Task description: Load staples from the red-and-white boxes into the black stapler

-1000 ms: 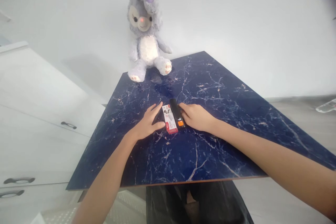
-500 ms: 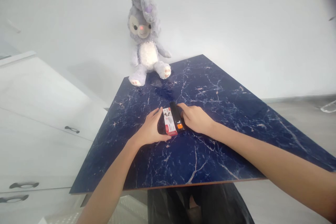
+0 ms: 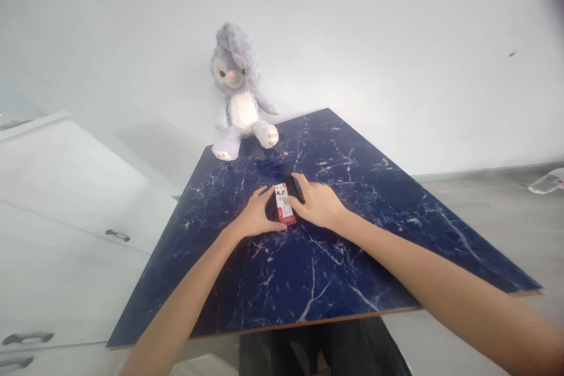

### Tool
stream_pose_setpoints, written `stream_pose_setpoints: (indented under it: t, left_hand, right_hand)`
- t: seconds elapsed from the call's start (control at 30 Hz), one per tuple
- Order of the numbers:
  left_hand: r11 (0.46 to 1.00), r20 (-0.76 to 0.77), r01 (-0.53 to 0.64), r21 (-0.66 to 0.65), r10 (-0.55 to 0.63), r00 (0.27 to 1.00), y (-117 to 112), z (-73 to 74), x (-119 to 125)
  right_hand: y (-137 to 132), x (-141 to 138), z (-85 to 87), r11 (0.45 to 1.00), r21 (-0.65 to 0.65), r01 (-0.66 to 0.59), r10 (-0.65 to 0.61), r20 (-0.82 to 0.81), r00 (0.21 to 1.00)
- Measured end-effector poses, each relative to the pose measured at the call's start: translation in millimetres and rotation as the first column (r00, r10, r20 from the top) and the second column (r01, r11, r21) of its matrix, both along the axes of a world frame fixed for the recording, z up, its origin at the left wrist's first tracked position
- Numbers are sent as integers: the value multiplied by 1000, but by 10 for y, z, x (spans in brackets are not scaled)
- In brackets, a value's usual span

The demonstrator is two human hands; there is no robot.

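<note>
A small white and red box (image 3: 285, 202) with printed pictures lies in the middle of the table, face up. My left hand (image 3: 258, 212) curves around its left side, fingertips near the far end and thumb at the near end. Against the box's right side is a black oblong object (image 3: 295, 188), mostly covered by my right hand (image 3: 321, 202). My right index finger reaches over the black object's far end, while the thumb lies across it onto the box. What the black object is cannot be made out.
The table (image 3: 308, 288) has a dark blue marbled top with brown edges. A grey plush toy (image 3: 243, 111) sits at its far left corner against the wall. White drawers (image 3: 66, 235) with dark handles stand to the left. A transparent item (image 3: 546, 182) lies on the floor at right.
My right thumb has moved left over the black object onto the box, and its orange patch is now covered. My left hand keeps its hold. The camera view has shifted somewhat.
</note>
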State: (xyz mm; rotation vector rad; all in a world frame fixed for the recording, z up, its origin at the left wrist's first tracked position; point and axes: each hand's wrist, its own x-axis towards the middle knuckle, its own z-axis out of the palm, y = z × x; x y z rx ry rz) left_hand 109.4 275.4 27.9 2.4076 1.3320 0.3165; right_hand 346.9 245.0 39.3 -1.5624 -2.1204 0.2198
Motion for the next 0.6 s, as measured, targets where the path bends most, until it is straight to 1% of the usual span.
stream_pose_setpoints:
  t: [0.07, 0.17, 0.3, 0.37, 0.43, 0.47, 0.53, 0.6]
  left_hand:
    - [1000, -12, -13, 6, 13, 1000, 236, -10, 224]
    - [1000, -5, 0, 19, 0, 1000, 632, -19, 680]
    - [998, 2, 58, 27, -58, 998, 1112, -4, 1348]
    - [997, -2, 71, 29, -71, 997, 1287, -7, 1606]
    - [997, -2, 80, 22, -80, 997, 1393, -32, 1760]
    - [996, 3, 85, 21, -85, 996, 1416, -51, 1794]
    - [994, 27, 95, 60, -97, 995, 1400, -97, 1775]
    - [979, 84, 102, 177, -119, 989, 1304, -137, 1658]
  right_hand:
    - [156, 135, -21, 997, -13, 77, -78, -21, 997]
    - [421, 418, -85, 979, -34, 201, -203, -63, 977]
    - [705, 828, -189, 934, -31, 355, -354, -198, 914]
    - [791, 979, -242, 908, -39, 417, -412, -270, 871]
    - [846, 1071, -295, 883, -53, 466, -455, -333, 826]
    - [866, 1095, -320, 875, -56, 481, -467, -361, 807]
    - [891, 1112, -361, 865, -45, 499, -473, -401, 785]
    - [898, 1104, -381, 846, -7, 533, -486, -418, 767]
